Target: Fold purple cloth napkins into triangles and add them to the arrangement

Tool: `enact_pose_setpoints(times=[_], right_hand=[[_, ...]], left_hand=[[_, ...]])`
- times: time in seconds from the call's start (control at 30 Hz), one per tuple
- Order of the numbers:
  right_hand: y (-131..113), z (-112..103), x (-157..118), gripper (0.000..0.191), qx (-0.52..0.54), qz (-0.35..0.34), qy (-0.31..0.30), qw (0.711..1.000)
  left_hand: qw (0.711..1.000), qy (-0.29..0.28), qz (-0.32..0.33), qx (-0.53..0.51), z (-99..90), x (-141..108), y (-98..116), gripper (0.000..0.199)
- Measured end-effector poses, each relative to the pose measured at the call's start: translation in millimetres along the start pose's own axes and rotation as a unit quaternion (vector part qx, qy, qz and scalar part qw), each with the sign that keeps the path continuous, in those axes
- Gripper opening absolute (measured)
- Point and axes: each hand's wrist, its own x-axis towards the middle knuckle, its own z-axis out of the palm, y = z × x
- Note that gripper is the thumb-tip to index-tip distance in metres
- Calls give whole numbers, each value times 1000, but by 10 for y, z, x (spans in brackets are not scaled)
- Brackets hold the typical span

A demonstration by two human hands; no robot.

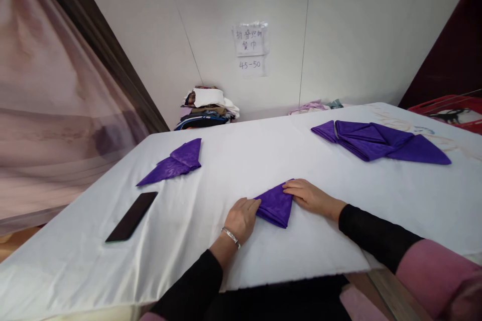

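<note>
A purple cloth (275, 206), folded into a small triangle-like shape, lies on the white-covered table (241, 160) between my hands. My left hand (243, 216), with a silver bracelet at the wrist, has its fingers closed on the cloth's left corner. On the upper right corner rests my right hand (307, 194), its fingers pressed together on the fabric, thumb beneath. Another folded purple cloth (175, 161) lies at the left. Further back on the right is a larger folded purple bundle (371, 139) with a pointed right end.
A dark flat rectangular object (131, 216) lies at the left. Behind the table are stacked clothes (207, 108) and pinkish fabric (311, 107). A paper sign (250, 49) hangs on the wall. Curtains (56, 85) hang left; a red basket (448, 105) stands right.
</note>
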Motion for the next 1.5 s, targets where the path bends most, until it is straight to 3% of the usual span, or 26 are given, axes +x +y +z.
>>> enact_pose_setpoints(times=[0.13,0.27,0.37,0.43,0.5,0.6,0.67,0.83,0.93,1.03,1.13,1.37,1.5], right_hand=[[-42,-70,74,28,72,95,12,993],[-64,-205,164,30,197,238,38,950],[-33,-209,181,34,242,311,23,919],[-9,-155,151,33,216,342,-10,914],[0,-93,96,30,138,346,-35,927],[-35,-51,23,24,-12,302,-56,951],[-94,-64,21,25,-68,267,-60,959],[-316,-47,236,34,-27,151,-15,988],[-401,91,373,45,-9,106,-61,992],[-387,252,393,62,-26,116,-145,982],[-338,340,343,73,-46,130,-186,973],[-347,309,332,73,-59,129,-201,969],[-344,310,332,71,-59,131,-201,969]], left_hand=[[983,38,-119,-133,-66,81,-40,44],[891,45,-268,-364,-185,211,-58,40],[844,5,-333,-421,-185,284,-48,40],[846,3,-358,-395,-134,297,-34,39],[858,19,-367,-358,-72,284,-16,39],[879,35,-370,-300,-7,248,17,40],[899,16,-366,-241,6,235,42,40],[922,-59,-360,-127,-3,253,89,42],[928,-66,-353,-101,-4,251,86,42],[932,-70,-347,-76,-7,230,55,43],[935,-68,-344,-63,-16,209,22,43],[933,-56,-346,-77,-55,154,-55,34],[911,9,-396,-116,-112,57,-239,21]])
